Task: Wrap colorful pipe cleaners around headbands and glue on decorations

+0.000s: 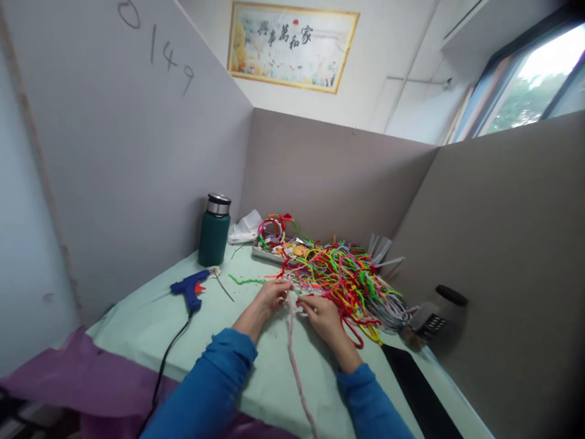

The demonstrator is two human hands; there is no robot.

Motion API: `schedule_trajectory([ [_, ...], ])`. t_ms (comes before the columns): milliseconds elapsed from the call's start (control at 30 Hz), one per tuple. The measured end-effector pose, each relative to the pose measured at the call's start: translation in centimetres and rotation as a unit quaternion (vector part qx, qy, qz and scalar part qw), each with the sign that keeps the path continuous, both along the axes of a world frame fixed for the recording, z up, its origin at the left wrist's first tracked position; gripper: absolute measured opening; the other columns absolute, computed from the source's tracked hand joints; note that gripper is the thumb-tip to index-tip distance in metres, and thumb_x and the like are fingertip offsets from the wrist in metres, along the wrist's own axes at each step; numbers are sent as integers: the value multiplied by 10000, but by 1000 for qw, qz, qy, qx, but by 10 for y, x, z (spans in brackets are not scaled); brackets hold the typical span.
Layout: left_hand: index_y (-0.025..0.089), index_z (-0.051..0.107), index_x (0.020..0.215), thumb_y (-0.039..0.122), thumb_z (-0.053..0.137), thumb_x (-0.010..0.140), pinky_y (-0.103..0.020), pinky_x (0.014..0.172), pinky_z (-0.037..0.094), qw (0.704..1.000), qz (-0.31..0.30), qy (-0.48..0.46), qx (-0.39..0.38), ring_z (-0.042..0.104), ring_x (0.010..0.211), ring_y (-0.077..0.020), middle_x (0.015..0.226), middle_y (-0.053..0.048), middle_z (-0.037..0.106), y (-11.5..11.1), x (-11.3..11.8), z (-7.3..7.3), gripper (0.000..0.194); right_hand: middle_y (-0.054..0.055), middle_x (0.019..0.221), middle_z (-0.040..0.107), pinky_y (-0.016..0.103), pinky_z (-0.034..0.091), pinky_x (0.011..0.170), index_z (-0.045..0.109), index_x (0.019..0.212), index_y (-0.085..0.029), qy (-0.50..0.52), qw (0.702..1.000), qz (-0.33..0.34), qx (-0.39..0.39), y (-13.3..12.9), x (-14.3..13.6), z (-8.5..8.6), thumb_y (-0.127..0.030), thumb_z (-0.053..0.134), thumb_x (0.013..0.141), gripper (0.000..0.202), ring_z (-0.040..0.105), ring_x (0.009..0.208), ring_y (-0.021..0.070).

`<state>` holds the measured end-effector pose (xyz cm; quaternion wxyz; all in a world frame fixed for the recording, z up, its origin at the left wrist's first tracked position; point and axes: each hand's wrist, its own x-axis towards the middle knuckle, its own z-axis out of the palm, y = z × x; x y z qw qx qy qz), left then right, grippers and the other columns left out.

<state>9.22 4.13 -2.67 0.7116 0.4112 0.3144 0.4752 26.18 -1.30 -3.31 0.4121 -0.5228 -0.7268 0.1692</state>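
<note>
A long pale pink pipe-cleaner strand (295,360), twisted like a cord, hangs down over the table and runs off the bottom of the view. My left hand (273,296) pinches it near its upper end, fingers closed. Just to the right, my right hand (321,311) has thumb and forefinger pressed together close to that same end. What sits in the right pinch is too small to make out. Behind both hands lies a large tangled heap of coloured pipe cleaners (342,274) in red, green, yellow, orange and grey.
A blue glue gun (188,289) with a black cord lies at left, near a dark green bottle (214,235). A metal tray (265,253) of small pieces stands at the back. At right are a clear jar (436,314) with a black lid and a black strip (418,390). Partitions surround the table.
</note>
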Motion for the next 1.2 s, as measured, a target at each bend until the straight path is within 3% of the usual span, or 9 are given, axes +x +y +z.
schedule_trajectory([
  [100,121,670,775,250,797,601,-210,568,432,997,-3,-70,14,570,631,-107,773,-62,655,1,-1,0,251,48,699,654,293,366,666,707,722,-242,-132,989,9,65,-8,-14,-16,-236,554,828,186,564,691,199],
  [200,117,654,741,268,809,592,-211,577,409,997,14,-67,25,553,618,-107,711,-44,625,2,1,-2,263,55,745,632,301,377,702,688,718,-223,-150,984,12,95,-8,-20,-17,-233,563,833,170,554,751,203],
  [333,121,615,701,308,795,617,-199,504,334,998,5,-22,54,472,510,-79,596,3,550,3,4,-3,273,43,820,642,299,427,717,704,867,-233,-21,996,54,72,-7,-22,-16,-298,559,857,159,572,790,198],
  [467,122,636,812,323,756,660,-202,503,321,994,9,-14,111,467,506,-82,598,1,573,2,2,2,279,48,805,658,305,454,698,704,809,-209,116,991,55,33,-5,-24,-15,-414,556,858,258,590,762,201],
  [633,136,550,1234,339,744,673,-215,513,334,986,-56,-45,149,461,477,-88,582,25,572,-4,-1,12,627,59,761,652,293,447,539,687,861,-191,263,964,-13,-38,8,-32,-9,-583,568,785,416,569,637,196],
  [733,151,415,1398,359,751,668,-215,493,323,985,-76,-38,148,457,464,-92,571,30,566,-6,-2,15,830,49,749,644,298,458,549,693,900,-208,291,956,-25,-23,18,-38,-4,-586,590,758,417,562,641,194],
  [900,113,482,1365,406,760,660,-209,482,337,984,-97,-15,149,467,487,-88,583,17,565,-4,-1,13,812,48,729,631,304,460,593,704,863,-205,319,946,-50,19,28,-49,-1,-513,620,745,340,566,715,207],
  [1067,160,464,1386,436,757,676,-195,456,307,983,-90,4,157,412,439,-50,626,26,596,-1,1,8,816,-4,674,600,267,434,575,672,770,-192,431,901,-6,38,28,-54,3,-383,709,684,212,512,599,133],
  [1200,113,488,1353,446,690,740,-206,456,348,982,-83,8,167,365,429,-40,728,-28,665,2,-2,6,726,-22,707,615,257,460,585,609,758,-201,589,807,33,25,27,-34,11,-369,746,659,238,553,609,119],
])
